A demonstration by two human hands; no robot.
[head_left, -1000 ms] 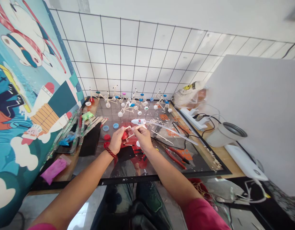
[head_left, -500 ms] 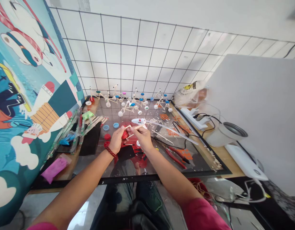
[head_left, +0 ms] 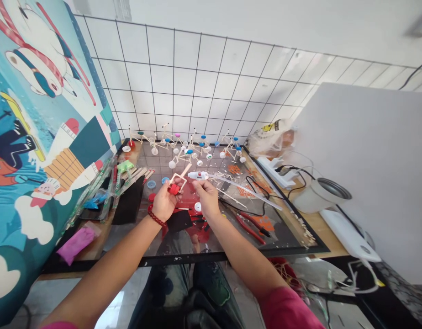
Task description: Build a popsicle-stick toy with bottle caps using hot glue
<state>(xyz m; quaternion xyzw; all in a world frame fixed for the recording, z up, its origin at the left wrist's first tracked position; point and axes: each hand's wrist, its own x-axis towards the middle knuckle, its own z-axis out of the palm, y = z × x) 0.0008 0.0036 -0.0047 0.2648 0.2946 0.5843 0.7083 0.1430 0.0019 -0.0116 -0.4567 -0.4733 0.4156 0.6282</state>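
Note:
My left hand (head_left: 165,201) is closed on a small wooden stick frame (head_left: 182,174) with a red cap (head_left: 174,188) at its lower end. The frame points up and to the right. My right hand (head_left: 207,197) is beside the white glue gun (head_left: 197,175), its fingers just below the gun's body; whether they touch or hold it is too small to tell. A white cap (head_left: 197,207) lies between my hands, above a black piece (head_left: 180,220) on the glass tabletop.
Several stick figures with coloured caps (head_left: 189,151) stand at the back. Red pliers (head_left: 249,227), a black cord and wood scraps lie right. Craft sticks (head_left: 131,181) and a pink packet (head_left: 76,244) are left. A grey-white pot (head_left: 305,196) stands far right.
My hands have moved apart. The stick frame now shows upright in my left hand, and my right hand has let go of it and is beside the glue gun.

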